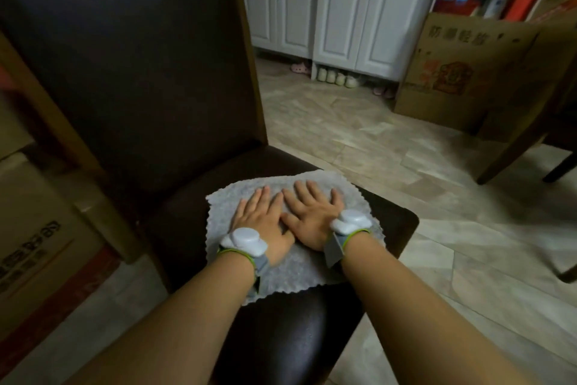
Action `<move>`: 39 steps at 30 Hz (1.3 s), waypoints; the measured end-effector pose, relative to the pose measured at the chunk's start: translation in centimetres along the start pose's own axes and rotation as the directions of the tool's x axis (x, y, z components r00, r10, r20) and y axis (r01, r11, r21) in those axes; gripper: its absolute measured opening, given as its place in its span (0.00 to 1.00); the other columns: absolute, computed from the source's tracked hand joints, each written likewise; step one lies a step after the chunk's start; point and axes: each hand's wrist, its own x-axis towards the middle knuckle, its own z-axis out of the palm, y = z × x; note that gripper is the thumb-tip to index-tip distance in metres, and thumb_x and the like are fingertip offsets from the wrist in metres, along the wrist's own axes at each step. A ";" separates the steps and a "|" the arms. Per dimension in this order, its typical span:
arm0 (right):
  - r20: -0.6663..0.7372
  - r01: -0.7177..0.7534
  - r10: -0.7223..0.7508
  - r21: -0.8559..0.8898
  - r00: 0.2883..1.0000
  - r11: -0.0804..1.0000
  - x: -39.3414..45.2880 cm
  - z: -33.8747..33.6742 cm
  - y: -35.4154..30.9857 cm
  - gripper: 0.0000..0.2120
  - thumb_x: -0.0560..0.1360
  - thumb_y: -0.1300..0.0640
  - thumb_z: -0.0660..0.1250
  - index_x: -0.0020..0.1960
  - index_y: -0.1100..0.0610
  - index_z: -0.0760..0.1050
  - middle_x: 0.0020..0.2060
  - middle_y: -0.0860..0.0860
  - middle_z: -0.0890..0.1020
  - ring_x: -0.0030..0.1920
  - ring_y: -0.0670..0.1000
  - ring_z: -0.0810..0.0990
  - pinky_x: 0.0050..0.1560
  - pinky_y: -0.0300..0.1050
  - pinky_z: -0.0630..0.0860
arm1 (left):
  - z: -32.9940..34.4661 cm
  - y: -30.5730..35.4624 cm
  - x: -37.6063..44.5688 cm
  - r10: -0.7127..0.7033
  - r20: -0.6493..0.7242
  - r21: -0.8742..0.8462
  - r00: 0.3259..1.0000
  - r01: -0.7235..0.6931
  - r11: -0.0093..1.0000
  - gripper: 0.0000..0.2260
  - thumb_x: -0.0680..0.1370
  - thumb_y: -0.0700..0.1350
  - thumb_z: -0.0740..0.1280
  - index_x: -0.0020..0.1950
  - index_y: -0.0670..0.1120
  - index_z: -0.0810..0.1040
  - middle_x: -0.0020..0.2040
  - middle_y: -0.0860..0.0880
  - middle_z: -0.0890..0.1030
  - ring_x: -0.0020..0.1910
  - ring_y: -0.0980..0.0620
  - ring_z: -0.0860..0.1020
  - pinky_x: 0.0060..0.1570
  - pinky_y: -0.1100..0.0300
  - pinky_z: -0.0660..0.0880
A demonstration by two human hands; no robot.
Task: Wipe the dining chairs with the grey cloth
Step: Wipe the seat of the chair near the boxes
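A grey cloth [296, 272] lies spread flat on the dark brown leather seat of a dining chair [287, 338]. My left hand [262, 216] and my right hand [312, 213] both press flat on the cloth with straight fingers, side by side, thumbs touching in the middle. Each wrist wears a white device on a grey and green strap. The chair's tall dark backrest fills the upper left.
White cabinets [343, 10] stand at the back with shoes beneath them. A large cardboard box [452, 72] sits at the right below shelves. Another cardboard box [34, 228] is at the left. Wooden legs of other furniture [515, 147] stand at the right on the tiled floor.
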 end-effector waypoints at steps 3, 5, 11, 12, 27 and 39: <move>0.040 0.107 -0.105 -0.034 0.994 0.994 1.9 0.2 -4.8 0.29 0.79 0.37 0.40 0.78 0.42 0.40 0.78 0.47 0.41 0.78 0.51 0.38 0.72 0.65 0.34 | -1.0 -4.4 -2.0 -0.119 -0.019 0.019 0.993 0.119 0.993 0.33 0.78 0.57 0.54 0.79 0.52 0.44 0.79 0.50 0.42 0.78 0.52 0.40 0.76 0.51 0.39; 0.046 0.179 -0.177 -0.044 0.983 0.983 3.0 0.2 -7.4 0.28 0.80 0.38 0.42 0.78 0.41 0.42 0.78 0.46 0.42 0.78 0.50 0.38 0.72 0.64 0.35 | -1.4 -6.8 -2.8 -0.198 -0.019 -0.004 0.980 0.198 0.980 0.33 0.78 0.58 0.53 0.79 0.52 0.43 0.79 0.49 0.41 0.77 0.51 0.40 0.75 0.51 0.38; 0.044 0.359 -0.360 0.012 0.932 0.933 8.1 -0.8 -11.8 0.26 0.81 0.41 0.49 0.77 0.40 0.51 0.78 0.44 0.50 0.78 0.46 0.44 0.74 0.60 0.36 | -1.8 -10.8 -2.9 -0.443 -0.050 -0.120 0.895 0.435 0.892 0.35 0.77 0.63 0.53 0.79 0.52 0.45 0.79 0.44 0.46 0.77 0.44 0.46 0.75 0.49 0.44; 0.027 0.369 -0.369 0.019 0.929 0.929 8.8 -0.9 -12.0 0.25 0.81 0.41 0.50 0.77 0.41 0.53 0.78 0.44 0.52 0.77 0.46 0.45 0.74 0.59 0.37 | -1.9 -11.0 -2.3 -0.462 -0.067 -0.101 0.884 0.455 0.885 0.34 0.77 0.63 0.53 0.78 0.51 0.47 0.78 0.43 0.49 0.76 0.43 0.49 0.75 0.48 0.47; -0.006 0.095 -0.096 -0.090 0.995 0.991 17.8 -2.1 -4.8 0.26 0.79 0.38 0.45 0.76 0.37 0.47 0.79 0.47 0.45 0.78 0.52 0.43 0.74 0.62 0.45 | -1.9 -8.7 10.4 -0.251 -0.075 0.094 0.965 0.257 0.962 0.28 0.79 0.56 0.49 0.78 0.49 0.50 0.77 0.44 0.56 0.75 0.43 0.55 0.74 0.48 0.49; 0.003 -0.085 0.085 -0.029 0.996 0.996 7.8 -1.8 -5.5 0.28 0.80 0.39 0.39 0.78 0.42 0.39 0.78 0.48 0.40 0.77 0.54 0.36 0.71 0.70 0.37 | -2.8 -7.8 6.5 -0.049 0.116 0.141 0.992 0.032 0.990 0.29 0.80 0.58 0.48 0.78 0.54 0.41 0.79 0.46 0.42 0.78 0.47 0.41 0.75 0.49 0.40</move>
